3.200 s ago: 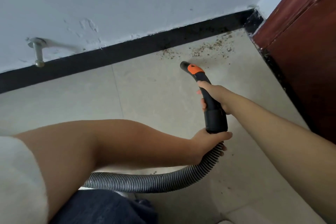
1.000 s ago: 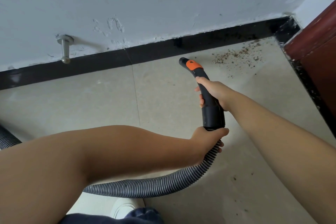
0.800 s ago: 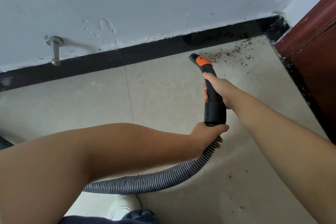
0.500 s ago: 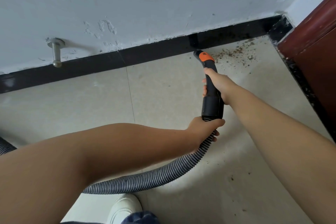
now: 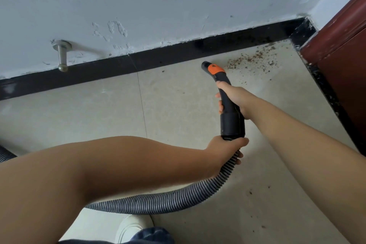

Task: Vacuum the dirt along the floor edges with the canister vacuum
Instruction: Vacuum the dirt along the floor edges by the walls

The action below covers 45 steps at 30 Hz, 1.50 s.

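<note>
Along the black skirting board (image 5: 168, 59) we are partway through, by our judgement. Our right hand (image 5: 234, 98) is wrapped around the black vacuum handle (image 5: 227, 103), and our left hand (image 5: 225, 149) grasps the ribbed hose (image 5: 178, 200) just where it meets the handle's collar. Its nozzle (image 5: 206, 65) (the dark mouth just beyond the orange patch) points toward the wall, close to the floor (image 5: 99, 115); whether it touches the tile we cannot tell.

What looks done: the floor edge to the left of the nozzle, below the metal door stop (image 5: 62, 55), shows only a stray speck or two. What is left: a scatter of brown dirt (image 5: 251, 61) lies just to the right of the nozzle and runs into the corner beside the dark red door (image 5: 340, 49). A few loose crumbs (image 5: 259, 190) also sit on the tile nearer us, right of the hose. The canister itself is out of view.
</note>
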Each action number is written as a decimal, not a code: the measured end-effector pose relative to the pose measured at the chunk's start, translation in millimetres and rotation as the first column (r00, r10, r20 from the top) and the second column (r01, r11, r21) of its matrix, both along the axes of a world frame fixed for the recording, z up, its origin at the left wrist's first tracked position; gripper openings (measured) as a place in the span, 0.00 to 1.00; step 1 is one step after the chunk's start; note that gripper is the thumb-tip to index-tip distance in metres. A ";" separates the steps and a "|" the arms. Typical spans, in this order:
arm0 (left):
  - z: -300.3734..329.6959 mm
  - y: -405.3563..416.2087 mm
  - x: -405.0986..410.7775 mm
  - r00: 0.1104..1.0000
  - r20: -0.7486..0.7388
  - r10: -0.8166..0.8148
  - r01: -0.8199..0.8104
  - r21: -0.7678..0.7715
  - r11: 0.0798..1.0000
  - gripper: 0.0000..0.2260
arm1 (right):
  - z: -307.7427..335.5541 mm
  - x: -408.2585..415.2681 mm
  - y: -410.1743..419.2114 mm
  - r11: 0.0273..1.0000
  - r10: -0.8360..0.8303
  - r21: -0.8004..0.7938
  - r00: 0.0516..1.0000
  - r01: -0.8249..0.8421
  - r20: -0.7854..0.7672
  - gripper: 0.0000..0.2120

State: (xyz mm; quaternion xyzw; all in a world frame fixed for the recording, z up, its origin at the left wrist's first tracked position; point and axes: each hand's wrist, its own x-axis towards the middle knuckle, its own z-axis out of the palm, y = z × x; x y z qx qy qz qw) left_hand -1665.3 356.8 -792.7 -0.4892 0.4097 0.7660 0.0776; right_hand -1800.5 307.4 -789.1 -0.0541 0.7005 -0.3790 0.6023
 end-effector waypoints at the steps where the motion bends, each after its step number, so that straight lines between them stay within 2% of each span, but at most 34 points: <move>1: 0.0 4.6 2.7 1.000 0.009 0.011 -0.011 0.012 1.000 0.11 | -2.0 3.6 1.8 0.999 0.049 0.000 0.999 -0.049 0.002 0.19; 4: -0.4 11.0 11.4 0.998 0.037 0.056 -0.057 0.018 0.998 0.10 | -6.8 17.3 -0.7 0.982 0.189 -0.015 0.982 -0.188 0.011 0.21; 6: 0.7 7.1 16.4 0.995 0.044 0.089 -0.089 0.001 0.996 0.09 | -8.0 24.4 -9.1 0.974 0.224 -0.025 0.974 -0.224 0.011 0.21; 16: 4.7 -13.7 36.5 0.971 0.063 0.232 -0.233 0.007 0.972 0.07 | -11.6 56.6 -45.8 0.953 0.304 -0.015 0.953 -0.304 0.016 0.20; 30: 3.9 -36.5 62.5 0.945 0.096 0.313 -0.307 -0.073 0.949 0.08 | -15.8 88.0 -80.4 0.930 0.365 -0.042 0.931 -0.365 0.010 0.20; 35: 4.6 -41.1 68.3 0.945 0.090 0.316 -0.311 -0.062 0.948 0.08 | -13.2 94.0 -82.9 0.938 0.345 -0.034 0.939 -0.344 0.018 0.20; 39: 3.2 -27.2 65.1 0.972 0.092 0.216 -0.216 -0.019 0.976 0.09 | -9.1 82.6 -56.2 0.961 0.274 -0.026 0.962 -0.274 0.005 0.20; 45: 0.7 12.6 54.3 0.990 0.090 -0.105 0.107 -0.023 0.994 0.10 | -11.3 53.9 22.0 0.995 -0.095 -0.033 0.994 0.096 0.049 0.17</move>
